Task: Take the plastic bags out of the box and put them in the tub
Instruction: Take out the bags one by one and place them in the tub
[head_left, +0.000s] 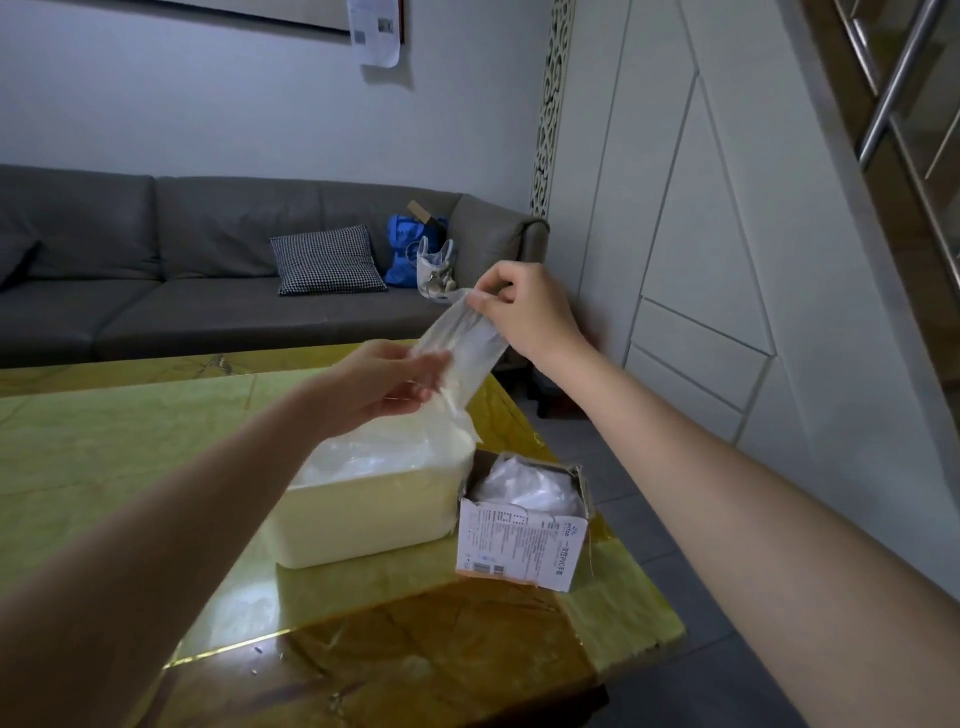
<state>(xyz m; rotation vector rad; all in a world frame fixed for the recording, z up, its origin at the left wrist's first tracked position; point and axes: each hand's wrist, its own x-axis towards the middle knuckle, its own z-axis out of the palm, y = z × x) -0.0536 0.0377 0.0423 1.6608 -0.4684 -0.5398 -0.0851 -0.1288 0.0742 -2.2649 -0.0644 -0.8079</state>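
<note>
You hold one clear plastic bag (460, 343) in the air, stretched between your two hands, and it hangs above the far right corner of the tub (374, 512). Your right hand (524, 306) pinches the upper end of the bag between thumb and fingertips, and your left hand (384, 382) grips it lower, with fingers curled around the film. Below the lower grip the free tail of the bag falls down and seems to reach the bags that already lie in the tub. The tub looks quite full, the pile comes up to its rim. Just to the right of the tub, under your right hand, stands the torn box (522, 525), and more bags (527, 486) are crumpled inside it, so I judge the task is only partly done. The danger from here is the lightness of the film: if you release it while it is high, it can float sideways and land on the table (119, 441) or back on the box. It may also cling to your fingers. Because the pile is high, a new bag can slide off over the rim, so bring it low and press it in.
</note>
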